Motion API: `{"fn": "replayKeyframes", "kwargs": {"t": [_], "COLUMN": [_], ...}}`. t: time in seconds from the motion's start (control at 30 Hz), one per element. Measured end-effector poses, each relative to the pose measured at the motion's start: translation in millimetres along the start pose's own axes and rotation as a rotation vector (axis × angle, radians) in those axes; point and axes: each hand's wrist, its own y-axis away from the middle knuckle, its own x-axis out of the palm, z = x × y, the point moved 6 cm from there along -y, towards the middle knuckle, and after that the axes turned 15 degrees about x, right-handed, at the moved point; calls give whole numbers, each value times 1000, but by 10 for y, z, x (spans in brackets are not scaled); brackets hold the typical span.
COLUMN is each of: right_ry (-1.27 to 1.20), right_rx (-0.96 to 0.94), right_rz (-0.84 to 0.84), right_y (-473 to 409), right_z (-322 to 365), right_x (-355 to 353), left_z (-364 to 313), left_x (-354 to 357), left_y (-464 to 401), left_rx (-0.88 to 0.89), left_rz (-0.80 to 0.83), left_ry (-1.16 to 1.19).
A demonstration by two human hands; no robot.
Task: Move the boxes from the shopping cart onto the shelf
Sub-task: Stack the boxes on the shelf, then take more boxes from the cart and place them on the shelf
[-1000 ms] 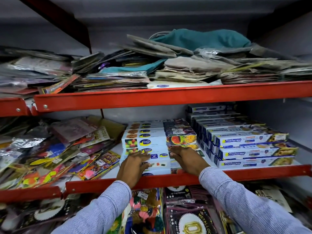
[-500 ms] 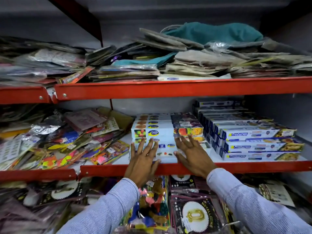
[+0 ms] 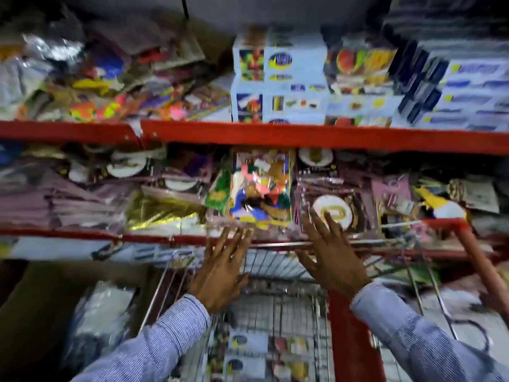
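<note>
Hands, left (image 3: 220, 274) and right (image 3: 333, 260), are held empty with fingers spread above the shopping cart (image 3: 278, 307); boxes (image 3: 281, 78) are stacked on the shelf (image 3: 303, 135).

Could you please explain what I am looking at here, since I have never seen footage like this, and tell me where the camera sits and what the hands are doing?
There is no machine here: a person wears one wide-angle camera on the head, looking forward and down, so you see their own two arms in striped sleeves. The picture is blurred by motion. The left hand and right hand are both open with fingers spread, holding nothing, above a wire shopping cart. Boxes in the cart wait at the bottom. Higher up, a red shelf carries stacked boxes, already placed. Colourful packets fill the shelf below.
</note>
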Motion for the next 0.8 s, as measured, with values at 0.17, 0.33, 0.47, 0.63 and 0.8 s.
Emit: {"fn": "replayKeyframes", "kwargs": {"t": [0.17,0.33,0.47,0.63,0.8], "right_ry": [-7,50,135,199,244], "right_rx": [5,10,-8,-32,-90], "right_rz": [221,527,761,921,885], "right_y": [233,434,628,847,875], "right_z": [-56,-93,-75,66,138], "right_x": [954,2008,2858,3613,3882], "left_z": [41,12,-41,-62,-67], "left_x": [929,1544,1907,2305,2706], "left_y": [564,877,1022,1179,1253], "left_rx": [-88,-114,40,215,256], "left_rz": [222,457,554,629,778], "left_ry": [179,231,275,196,219]}}
